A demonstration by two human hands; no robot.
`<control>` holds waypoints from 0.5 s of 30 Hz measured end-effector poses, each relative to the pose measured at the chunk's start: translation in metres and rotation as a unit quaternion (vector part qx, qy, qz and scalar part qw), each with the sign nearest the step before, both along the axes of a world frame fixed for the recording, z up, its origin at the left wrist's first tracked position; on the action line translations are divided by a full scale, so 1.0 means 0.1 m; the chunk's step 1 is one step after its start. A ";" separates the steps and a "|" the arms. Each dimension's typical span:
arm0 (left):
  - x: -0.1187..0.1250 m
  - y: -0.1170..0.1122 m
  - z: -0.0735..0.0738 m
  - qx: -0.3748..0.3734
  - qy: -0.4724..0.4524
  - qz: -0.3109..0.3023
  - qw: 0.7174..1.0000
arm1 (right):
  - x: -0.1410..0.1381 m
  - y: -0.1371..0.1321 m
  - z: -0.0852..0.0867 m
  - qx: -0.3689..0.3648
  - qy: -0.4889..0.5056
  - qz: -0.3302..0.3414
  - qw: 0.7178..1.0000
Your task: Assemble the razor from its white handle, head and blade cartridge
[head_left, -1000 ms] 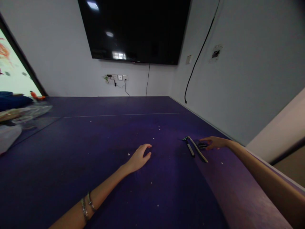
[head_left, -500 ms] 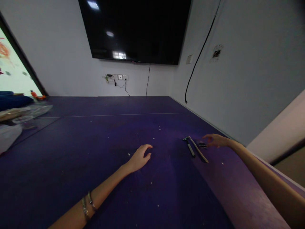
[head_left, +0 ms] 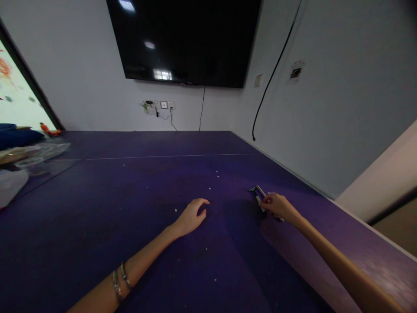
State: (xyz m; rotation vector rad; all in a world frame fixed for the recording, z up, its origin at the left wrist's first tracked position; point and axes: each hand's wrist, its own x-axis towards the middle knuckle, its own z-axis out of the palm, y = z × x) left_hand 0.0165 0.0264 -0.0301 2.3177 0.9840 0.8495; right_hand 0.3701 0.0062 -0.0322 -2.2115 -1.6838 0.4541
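Observation:
My left hand (head_left: 190,217) rests on the purple surface (head_left: 146,261). Its thumb and fingers are apart and nothing is between them. On the right, the fingertips of my right hand (head_left: 276,205) are pinched at the handle of a razor (head_left: 259,201), which lies flat with its T-shaped head pointing away from me. Just beside the razor is a thin pale stick (head_left: 260,190), its middle covered by my right hand. The small dark pieces to the right of the stick are mostly hidden by that hand.
Clear plastic bags (head_left: 42,152) and dark blue cloth (head_left: 19,138) lie at the far left, near a small orange object (head_left: 48,129). A black cable (head_left: 273,74) hangs down the right wall. Small white specks dot the surface. A large TV (head_left: 185,39) hangs at the back.
My right hand has moved left and towards me, from beside the small dark pieces to the razor's handle, and its fingers have come together. My left hand stays in place.

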 end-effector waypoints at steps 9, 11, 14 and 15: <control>0.00 0.00 -0.01 -0.004 0.001 0.005 1.000 | 0.02 0.10 -0.10 -0.002 -0.063 0.015 0.998; -0.01 0.00 -0.01 -0.005 0.000 0.005 1.000 | 0.03 0.11 -0.10 0.003 -0.076 0.019 0.997; -0.02 0.00 0.00 -0.007 -0.003 0.008 1.000 | 0.03 0.11 -0.09 0.006 -0.085 0.022 0.996; -0.02 0.00 0.00 -0.008 -0.003 0.008 1.000 | 0.03 0.11 -0.08 0.005 -0.086 0.023 0.996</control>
